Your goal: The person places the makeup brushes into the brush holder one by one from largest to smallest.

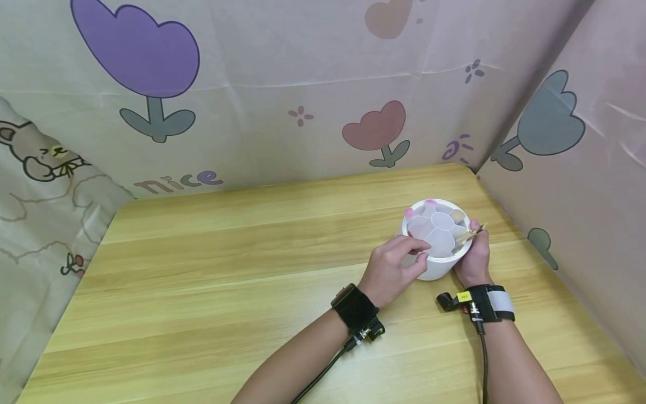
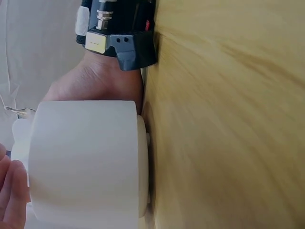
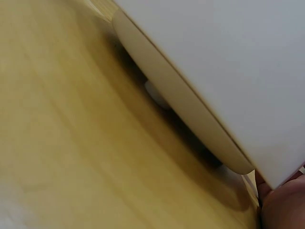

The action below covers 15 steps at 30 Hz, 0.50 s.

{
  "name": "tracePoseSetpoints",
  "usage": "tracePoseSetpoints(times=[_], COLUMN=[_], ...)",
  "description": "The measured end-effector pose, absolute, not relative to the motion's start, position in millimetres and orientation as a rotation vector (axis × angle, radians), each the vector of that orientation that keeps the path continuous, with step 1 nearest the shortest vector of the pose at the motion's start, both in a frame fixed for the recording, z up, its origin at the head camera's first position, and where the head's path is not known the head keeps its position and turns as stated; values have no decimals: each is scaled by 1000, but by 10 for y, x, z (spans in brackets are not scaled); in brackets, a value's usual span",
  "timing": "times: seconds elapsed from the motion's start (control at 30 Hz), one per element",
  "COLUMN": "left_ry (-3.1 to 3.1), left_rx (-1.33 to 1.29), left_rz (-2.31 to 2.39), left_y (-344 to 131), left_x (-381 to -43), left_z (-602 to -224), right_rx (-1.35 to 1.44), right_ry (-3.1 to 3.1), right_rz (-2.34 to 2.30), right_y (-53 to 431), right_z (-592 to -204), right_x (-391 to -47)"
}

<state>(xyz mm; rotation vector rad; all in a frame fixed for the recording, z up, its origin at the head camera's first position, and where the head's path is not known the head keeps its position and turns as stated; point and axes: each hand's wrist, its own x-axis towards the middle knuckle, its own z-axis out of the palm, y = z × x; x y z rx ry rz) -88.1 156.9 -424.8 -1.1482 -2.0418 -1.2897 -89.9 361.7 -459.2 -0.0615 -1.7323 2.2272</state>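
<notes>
A white round pen holder (image 1: pixel 438 271) stands on the table, with a translucent flower-shaped paint palette (image 1: pixel 442 221) at its mouth. My left hand (image 1: pixel 396 266) is at the near left rim, thumb and index finger pinching the palette's edge. From the right side, my right hand (image 1: pixel 475 258) grips the pen holder, its thumb up by the rim and its other fingers mostly hidden behind the wall. Beside that thumb, thin wooden-handled brushes (image 1: pixel 466 235) poke out. The left wrist view shows the holder's smooth wall (image 2: pixel 86 157) and a palette lobe (image 2: pixel 20 138) above its rim.
Small feet (image 3: pixel 156 95) lift the holder's cream base (image 3: pixel 186 102) off the wooden table (image 1: pixel 227 269). Printed cloth (image 1: pixel 262 73) hangs behind the table and along both sides. Cables (image 1: pixel 323 373) run back from the wrist cameras along the forearms.
</notes>
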Motion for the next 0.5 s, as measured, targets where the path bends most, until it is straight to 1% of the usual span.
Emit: tracePoseSetpoints(times=[0.27,0.5], left_ry=[-2061,-2065], left_rx=[-1133,-1153], left_rz=[-1315,-1234], left_y=[1560,1550], left_x=[-891,-897], left_z=[-4268,-4268], right_rx=[-52,-62], right_ry=[-1717,-1729], right_rz=[2236,2236], right_y=[3615,3608], right_z=[-4580,-4570], right_x=[-908,-903])
